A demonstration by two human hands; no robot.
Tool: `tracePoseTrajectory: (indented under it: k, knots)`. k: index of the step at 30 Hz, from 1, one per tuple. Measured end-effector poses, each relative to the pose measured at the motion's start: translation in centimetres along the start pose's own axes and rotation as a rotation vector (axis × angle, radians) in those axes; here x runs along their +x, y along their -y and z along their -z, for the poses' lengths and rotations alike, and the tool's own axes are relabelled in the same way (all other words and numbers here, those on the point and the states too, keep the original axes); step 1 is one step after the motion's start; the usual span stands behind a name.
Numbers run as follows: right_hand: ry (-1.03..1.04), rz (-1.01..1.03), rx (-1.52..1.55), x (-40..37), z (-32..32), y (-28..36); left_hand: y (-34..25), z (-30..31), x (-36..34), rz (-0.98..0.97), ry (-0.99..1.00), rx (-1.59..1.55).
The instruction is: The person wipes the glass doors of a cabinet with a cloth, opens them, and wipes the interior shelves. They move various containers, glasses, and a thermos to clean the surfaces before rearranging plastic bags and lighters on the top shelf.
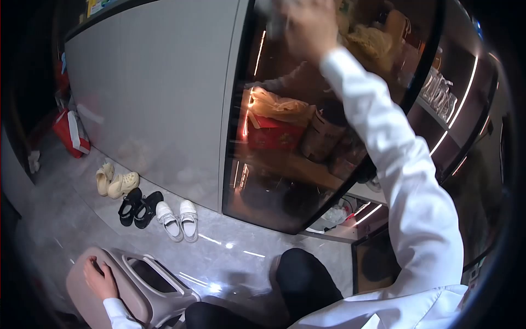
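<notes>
1. White shirt (383,311), lower right.
2. Floor (233,253) between stool (129,277), shoes (147,211) and glass door (296,82).
3. Glass door, upper centre: black edges, long axis upper right to lower left.
4. Right hand (309,27), top centre, before door; fingers blurred, cannot tell.
5. Left hand (101,278), lower left; fingers loosely spread on stool.

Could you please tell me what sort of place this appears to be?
Probably a home, perhaps near its entrance: three pairs of shoes are lined up beside a large grey panel, and a red box shows through a dark glass door.
</notes>
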State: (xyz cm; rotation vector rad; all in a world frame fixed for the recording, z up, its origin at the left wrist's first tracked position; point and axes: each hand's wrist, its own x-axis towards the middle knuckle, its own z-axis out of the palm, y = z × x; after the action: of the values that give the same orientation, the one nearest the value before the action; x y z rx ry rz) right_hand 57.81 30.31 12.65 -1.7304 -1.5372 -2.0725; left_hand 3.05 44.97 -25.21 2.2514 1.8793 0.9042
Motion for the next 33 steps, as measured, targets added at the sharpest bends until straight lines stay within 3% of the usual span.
tracePoseTrajectory:
  k: [1,3,6,8,9,10,11,12,15,16,17,18,19,20,21,23,24,25,26,27,28,29,30,31,32,33]
  knots:
    - [-0.304,-0.069,0.008,3.0,2.0,-0.7,0.0,0.0,0.3,-0.012,-0.013,0.005]
    - [-0.382,-0.189,-0.028,4.1,-0.9,-1.1,0.9,-0.4,0.2,-0.048,-0.016,0.033]
    - [0.028,-0.021,0.087,-7.9,-3.5,7.9,3.6,-2.7,0.5,-0.068,-0.096,-0.058]
    - [0.476,0.053,0.729,-22.9,-1.7,16.2,3.0,-2.0,1.0,-0.084,-0.050,-0.030]
    - [0.449,0.308,0.536,-31.1,-1.4,18.5,-2.3,2.2,-0.1,-0.136,-0.044,0.111]
    - [0.573,0.689,0.396,-36.0,0.0,18.5,-3.2,3.0,-0.3,-0.062,0.011,0.073]
    - [0.615,0.707,0.471,-43.6,-1.7,19.1,-3.7,3.5,-0.5,-0.084,-0.004,0.101]
    - [0.781,0.604,0.685,-43.6,-0.1,16.6,-3.5,3.5,-0.3,-0.089,-0.017,0.088]
    - [0.596,0.040,0.490,-28.8,6.4,6.4,-3.0,2.7,-0.6,-0.111,-0.015,0.082]
    - [0.321,0.196,0.322,-24.4,6.4,0.9,-3.0,2.8,-0.6,-0.100,-0.034,0.103]
    - [0.102,0.099,0.170,-19.0,7.7,-4.0,-3.0,2.7,-0.6,-0.122,-0.030,0.110]
    - [0.074,0.002,0.014,-14.3,9.4,-8.6,-2.9,2.6,-0.6,-0.126,-0.031,0.088]
    - [0.163,-0.252,0.027,-12.7,8.4,-14.1,-2.8,2.6,-0.6,-0.127,-0.036,0.069]
    - [0.434,-0.300,-0.261,-9.9,8.6,-19.2,-2.8,2.5,-0.5,-0.141,-0.045,0.073]
    - [-0.152,-0.490,-0.110,-7.3,12.0,-19.6,-2.9,2.7,-0.4,-0.142,-0.021,0.083]
    - [0.263,-0.605,0.058,-9.6,9.5,-18.3,-1.7,1.9,0.1,-0.145,0.004,0.170]
    - [-0.011,-0.292,-0.156,-12.3,10.4,-14.0,-1.6,1.8,0.8,-0.154,0.000,0.170]
    - [0.076,-0.181,-0.082,-16.2,9.6,-10.7,-1.7,1.8,1.6,-0.038,0.175,-0.084]
    - [0.000,-0.107,0.080,-20.7,8.5,-6.7,-2.0,1.6,2.3,0.079,0.349,-0.338]
    - [0.117,-0.123,0.296,-26.6,7.5,-1.8,-3.1,1.2,3.0,-0.002,0.344,-0.348]
    - [0.450,-0.241,0.355,-32.7,7.9,3.6,-4.2,0.3,3.6,-0.078,0.340,-0.352]
    - [0.606,-0.180,0.574,-36.4,9.5,6.4,-4.7,-1.5,4.3,-0.224,0.282,-0.474]
    - [0.627,-0.142,0.615,-40.4,10.1,9.0,-7.2,-1.9,4.2,-0.356,0.241,-0.615]
    - [0.741,0.015,0.584,-43.0,11.1,10.2,-11.6,0.4,3.2,-0.363,0.288,-0.603]
    - [1.022,-0.061,0.632,-44.7,12.0,11.0,-15.3,2.3,2.4,-0.407,0.300,-0.539]
    - [1.170,-0.256,0.713,-43.7,13.0,10.1,-17.3,2.6,2.1,-0.423,0.281,-0.594]
